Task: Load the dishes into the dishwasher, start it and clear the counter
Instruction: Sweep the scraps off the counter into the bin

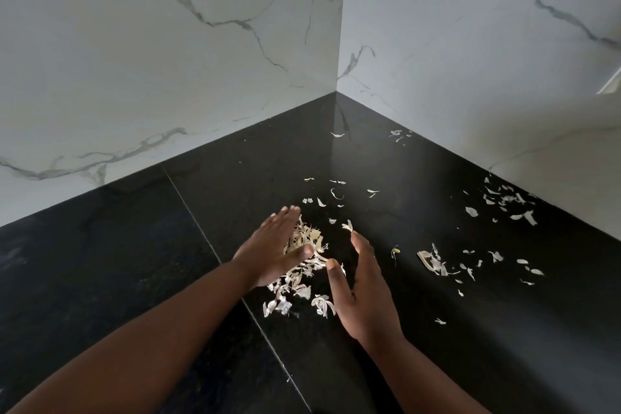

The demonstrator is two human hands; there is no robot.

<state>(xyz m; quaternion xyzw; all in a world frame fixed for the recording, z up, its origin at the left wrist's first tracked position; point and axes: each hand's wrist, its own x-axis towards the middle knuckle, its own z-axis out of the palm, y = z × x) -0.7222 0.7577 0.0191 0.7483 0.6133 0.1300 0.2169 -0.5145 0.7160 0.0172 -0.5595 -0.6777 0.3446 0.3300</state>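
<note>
— Where the two forearms come in from the near edge of the black counter (470,363), what are the hands doing?

— The left hand (274,250) lies with fingers straight and together, its edge down on the surface, thumb stretched toward the other hand. The right hand (361,292) stands opposite, fingers straight and loosely spread, palm turned to the left one. Neither pinches anything.

— And between them?

— A heap of pale peelings (302,265), touching the left palm and just beside the right thumb, close to the seam (201,228) that crosses the counter.

— Further back?

— Loose scraps (443,264) lie to the right of the right hand, another scatter (507,203) sits along the right wall's foot, and a few bits (398,134) lie near the far corner where the two marble walls (168,60) meet.

— Any writing or labels?

— None can be read. What the peelings come from is hard to say; they look like dry, papery skins. The peelings under the left hand are hidden, and both arms are cut off by the bottom edge. A pale strip (611,82) at the right edge is cut off too.
</note>
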